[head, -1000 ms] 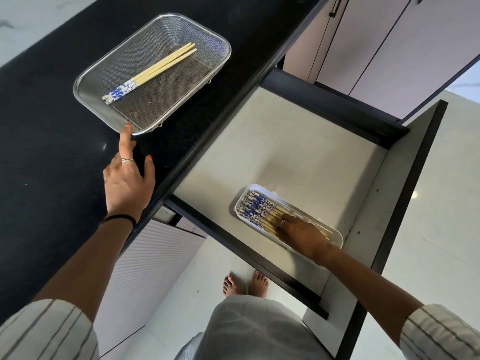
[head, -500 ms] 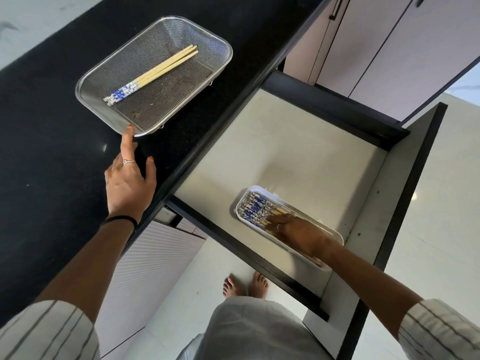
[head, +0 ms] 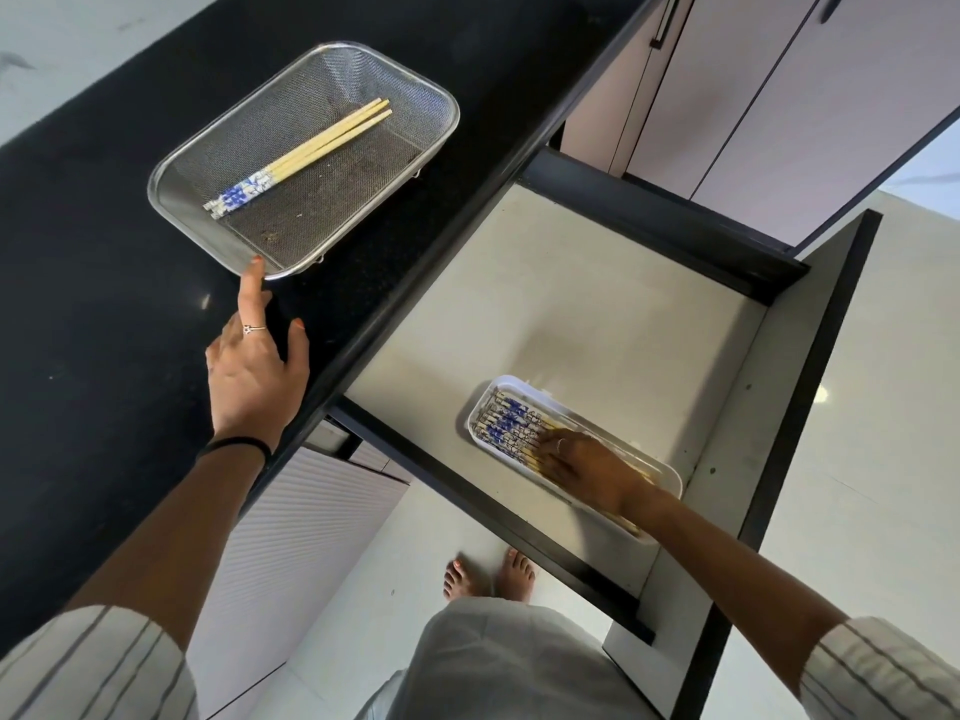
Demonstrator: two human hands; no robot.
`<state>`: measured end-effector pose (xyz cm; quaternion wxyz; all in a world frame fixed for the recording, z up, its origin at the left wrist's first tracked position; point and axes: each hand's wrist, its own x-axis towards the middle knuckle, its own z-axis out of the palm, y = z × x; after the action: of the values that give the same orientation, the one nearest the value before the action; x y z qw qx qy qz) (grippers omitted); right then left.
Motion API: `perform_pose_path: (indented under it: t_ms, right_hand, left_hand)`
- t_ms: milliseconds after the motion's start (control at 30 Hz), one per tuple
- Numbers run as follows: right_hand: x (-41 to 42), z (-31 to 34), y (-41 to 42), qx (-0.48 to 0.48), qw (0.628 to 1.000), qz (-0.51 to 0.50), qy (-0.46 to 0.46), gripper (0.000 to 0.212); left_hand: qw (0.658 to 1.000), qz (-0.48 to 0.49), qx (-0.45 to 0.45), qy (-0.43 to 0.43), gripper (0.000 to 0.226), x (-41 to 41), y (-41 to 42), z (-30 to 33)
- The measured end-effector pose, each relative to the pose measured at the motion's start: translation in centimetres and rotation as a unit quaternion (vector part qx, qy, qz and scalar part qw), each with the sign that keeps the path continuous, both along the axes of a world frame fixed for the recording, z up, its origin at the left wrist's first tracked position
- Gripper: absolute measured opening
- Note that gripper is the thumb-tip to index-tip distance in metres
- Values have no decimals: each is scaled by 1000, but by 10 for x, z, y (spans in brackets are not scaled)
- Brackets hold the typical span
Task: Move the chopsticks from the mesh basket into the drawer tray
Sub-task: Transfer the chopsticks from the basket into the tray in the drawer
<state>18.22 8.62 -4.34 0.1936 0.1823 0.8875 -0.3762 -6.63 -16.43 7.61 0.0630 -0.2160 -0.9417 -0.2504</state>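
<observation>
Down at four o'clock, the right hand [head: 587,467] lies flat, fingers spread, settling chopsticks in the drawer tray [head: 667,472], its grip closed on nothing. Left hand [head: 254,371], open, fingertip touching the mesh basket [head: 171,171] rim on the surface [head: 93,283]; next, I judge, pinch the remaining pair [head: 306,150] at eleven o'clock.

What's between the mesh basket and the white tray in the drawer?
In the head view, between the basket and the tray lie bare black counter, its edge, then bare drawer floor. Nothing rests there.
</observation>
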Motion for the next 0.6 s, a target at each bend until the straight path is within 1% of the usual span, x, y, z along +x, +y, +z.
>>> perform_pose_path:
  t_ms: [67,133,200,267,333,433,500,567,600]
  right_hand:
    - [1,6,-1,-19,1000,-7,18,26]
    - [3,13,0,1,999,4,37,29]
    - [6,11,0,9,997,22,71,26]
    - [11,8,-1,9,997,51,62,26]
    - [12,8,1,36,994,96,45,30]
    - [8,15,5,52,991,123,-10,39]
    - [4,13,7,78,987,139,-15,36]
    - [1,14,4,94,985,142,2,45]
    - [1,13,3,92,986,136,8,45]
  left_hand:
    - [1000,7,7,-4,69,-3,-3,-5]
    - [1000,3,6,4,70,-2,-1,-4]
    - [1000,5,1,3,70,-2,-1,-4]
    - [1000,-1,1,2,69,-1,-2,-3]
    - [1000,-1,1,4,69,-1,0,-2]
    - [1000,-3,1,8,68,-2,-1,-4]
    - [1000,-2,5,-1,68,-3,-2,-4]
    - [1000,-2,3,-2,68,-3,-2,-4]
    - [1000,-2,3,-2,68,-3,-2,-4]
